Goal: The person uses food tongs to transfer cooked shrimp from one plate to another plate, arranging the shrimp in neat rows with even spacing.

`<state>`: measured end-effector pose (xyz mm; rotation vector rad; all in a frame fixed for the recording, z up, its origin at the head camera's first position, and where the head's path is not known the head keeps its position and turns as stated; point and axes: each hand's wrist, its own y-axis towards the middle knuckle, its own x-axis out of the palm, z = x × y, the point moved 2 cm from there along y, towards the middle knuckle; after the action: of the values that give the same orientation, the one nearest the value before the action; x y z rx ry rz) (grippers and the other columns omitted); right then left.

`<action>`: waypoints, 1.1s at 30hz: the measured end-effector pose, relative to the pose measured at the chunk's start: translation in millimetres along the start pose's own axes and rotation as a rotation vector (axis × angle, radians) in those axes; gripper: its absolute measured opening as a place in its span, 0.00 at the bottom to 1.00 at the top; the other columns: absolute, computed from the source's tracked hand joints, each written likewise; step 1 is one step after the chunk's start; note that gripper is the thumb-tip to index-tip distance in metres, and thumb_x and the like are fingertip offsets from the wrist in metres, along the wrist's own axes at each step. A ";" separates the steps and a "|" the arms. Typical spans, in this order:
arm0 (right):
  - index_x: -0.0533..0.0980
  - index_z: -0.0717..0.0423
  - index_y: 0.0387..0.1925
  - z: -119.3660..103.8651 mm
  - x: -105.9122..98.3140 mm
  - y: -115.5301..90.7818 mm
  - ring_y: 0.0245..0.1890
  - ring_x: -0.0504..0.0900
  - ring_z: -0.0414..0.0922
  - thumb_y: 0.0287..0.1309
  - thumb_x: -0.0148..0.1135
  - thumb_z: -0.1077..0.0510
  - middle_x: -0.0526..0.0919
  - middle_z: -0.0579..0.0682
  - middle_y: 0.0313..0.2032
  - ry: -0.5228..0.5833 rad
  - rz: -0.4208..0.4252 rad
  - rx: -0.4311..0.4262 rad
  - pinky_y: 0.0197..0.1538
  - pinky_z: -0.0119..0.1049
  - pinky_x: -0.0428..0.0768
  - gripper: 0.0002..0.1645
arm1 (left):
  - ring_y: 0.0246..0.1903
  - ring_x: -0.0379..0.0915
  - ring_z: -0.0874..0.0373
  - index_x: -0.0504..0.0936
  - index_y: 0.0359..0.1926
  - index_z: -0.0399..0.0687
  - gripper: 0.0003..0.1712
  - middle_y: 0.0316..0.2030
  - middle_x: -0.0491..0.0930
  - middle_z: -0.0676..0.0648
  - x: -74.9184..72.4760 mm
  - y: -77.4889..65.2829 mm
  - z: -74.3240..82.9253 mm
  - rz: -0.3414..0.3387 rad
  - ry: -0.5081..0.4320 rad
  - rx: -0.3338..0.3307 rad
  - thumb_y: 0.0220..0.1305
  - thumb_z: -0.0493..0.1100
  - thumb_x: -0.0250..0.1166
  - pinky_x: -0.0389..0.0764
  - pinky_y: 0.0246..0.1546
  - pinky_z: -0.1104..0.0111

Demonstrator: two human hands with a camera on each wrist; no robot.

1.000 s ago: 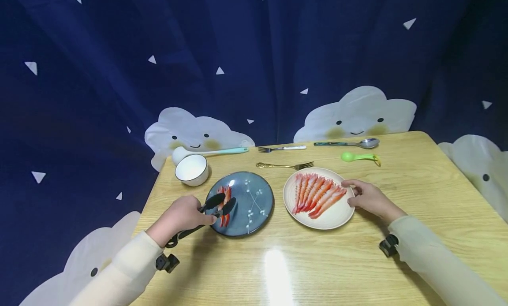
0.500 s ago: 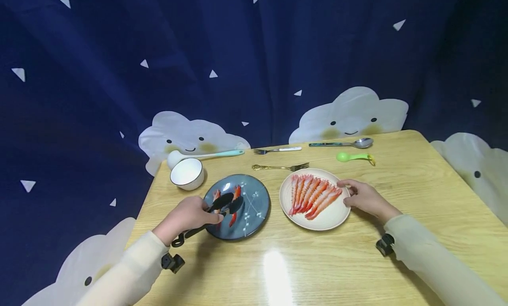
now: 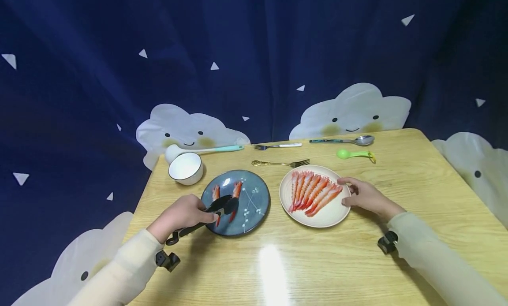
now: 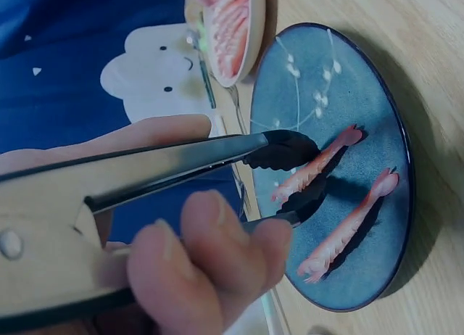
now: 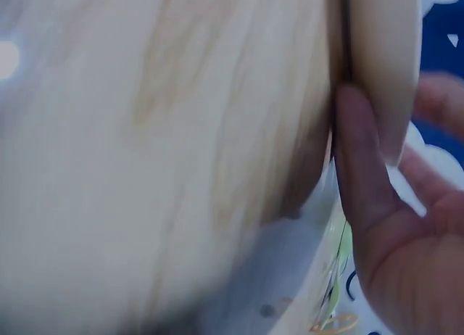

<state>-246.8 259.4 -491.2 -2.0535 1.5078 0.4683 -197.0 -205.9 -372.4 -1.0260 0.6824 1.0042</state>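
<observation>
My left hand point(image 3: 186, 215) grips tongs point(image 4: 167, 164) with black scalloped tips over the dark blue plate point(image 3: 254, 209). Two red-and-white shrimp lie apart on that plate. The tong tips stand on either side of the right-hand shrimp point(image 3: 237, 190); whether they touch it I cannot tell. To its left lies the other shrimp point(image 4: 348, 230). My right hand point(image 3: 367, 199) holds the near right rim of a cream plate point(image 3: 333, 211), its thumb point(image 5: 362, 154) against the plate's outer side. Several shrimp point(image 3: 313, 191) are fanned out on the cream plate.
A white bowl point(image 3: 185, 168) stands behind the blue plate, beside a white ladle point(image 3: 202, 151). Along the back lie a white-handled fork point(image 3: 278, 145), a gold-handled fork point(image 3: 279, 163), a metal spoon point(image 3: 363, 140) and a green spoon point(image 3: 355, 154).
On the blue plate the right-hand shrimp has shifted rightward, away from the other one, as my left hand moved the tongs right. My right hand has kept its place on the cream plate.
</observation>
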 end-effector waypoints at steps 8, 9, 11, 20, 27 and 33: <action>0.60 0.55 0.59 3.8 -1.5 -6.8 0.31 0.65 0.46 0.39 0.69 0.58 0.66 0.58 0.34 0.150 -0.058 -0.032 0.30 0.32 0.69 0.43 | 0.12 0.54 0.61 0.75 0.10 0.47 0.22 0.09 0.59 0.54 -4.4 0.7 4.9 -0.019 -0.039 -0.014 0.43 0.58 0.66 0.57 0.14 0.70; 0.59 0.56 0.59 3.4 -1.5 -7.0 0.31 0.65 0.46 0.38 0.69 0.58 0.66 0.58 0.34 0.149 -0.058 -0.026 0.30 0.33 0.69 0.44 | 0.12 0.55 0.61 0.75 0.11 0.47 0.21 0.09 0.60 0.54 -4.2 0.8 5.0 -0.022 -0.046 -0.014 0.43 0.57 0.66 0.57 0.15 0.70; 0.59 0.57 0.60 1.5 -2.0 -8.0 0.31 0.66 0.46 0.38 0.69 0.58 0.66 0.58 0.35 0.155 -0.063 -0.019 0.31 0.32 0.69 0.45 | 0.12 0.55 0.61 0.76 0.11 0.47 0.21 0.09 0.60 0.55 -3.9 0.7 5.3 -0.023 -0.062 -0.009 0.44 0.57 0.66 0.57 0.15 0.70; 0.58 0.58 0.60 0.7 -1.1 -8.9 0.33 0.69 0.46 0.38 0.69 0.60 0.69 0.60 0.37 0.179 -0.066 -0.019 0.33 0.34 0.71 0.45 | 0.12 0.55 0.62 0.74 0.13 0.48 0.21 0.10 0.60 0.54 -2.3 0.0 10.6 -0.005 -0.104 0.044 0.45 0.57 0.65 0.58 0.15 0.70; 0.59 0.58 0.59 3.2 1.9 -6.9 0.36 0.70 0.47 0.38 0.68 0.59 0.70 0.59 0.41 0.161 -0.059 -0.011 0.36 0.36 0.71 0.45 | 0.18 0.63 0.60 0.78 0.20 0.51 0.17 0.15 0.69 0.53 -1.6 0.1 20.6 0.020 -0.098 0.099 0.46 0.59 0.64 0.65 0.19 0.68; 0.58 0.60 0.59 1.4 1.2 -4.9 0.34 0.70 0.47 0.37 0.68 0.61 0.70 0.61 0.39 0.168 -0.063 -0.040 0.35 0.35 0.72 0.45 | 0.13 0.63 0.62 0.78 0.23 0.51 0.17 0.12 0.68 0.54 1.9 2.5 42.9 -0.005 -0.152 0.229 0.48 0.59 0.63 0.67 0.17 0.68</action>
<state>-241.7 260.4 -491.9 -2.2119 1.5341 0.3110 -198.0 -165.4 -358.3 -0.7438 0.6517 0.9643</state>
